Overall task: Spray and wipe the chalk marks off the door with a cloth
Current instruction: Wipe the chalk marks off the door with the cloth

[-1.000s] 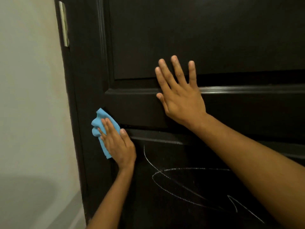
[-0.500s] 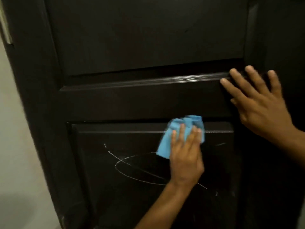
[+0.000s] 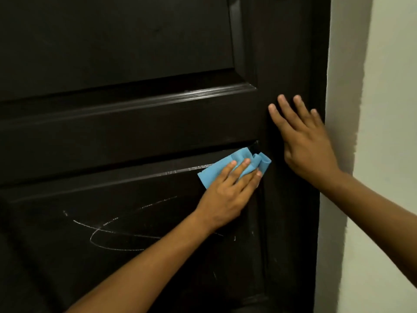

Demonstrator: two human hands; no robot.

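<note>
A dark panelled door (image 3: 135, 53) fills the view. White chalk marks (image 3: 112, 236), a loop and crossing strokes, lie on its lower panel. My left hand (image 3: 225, 190) presses a crumpled blue cloth (image 3: 243, 163) flat against the upper right corner of that panel, fingers straight over the cloth. My right hand (image 3: 302, 141) lies flat, fingers spread, on the door's right stile just right of the cloth. A wet streak shines along the panel's top moulding left of the cloth. No spray bottle is in view.
A pale wall (image 3: 379, 132) borders the door's right edge. The dark door frame (image 3: 318, 64) runs down between door and wall.
My left hand has swept the cloth from the left side of the lower panel to its upper right corner. My right hand has shifted right along the door. The view has panned right.
</note>
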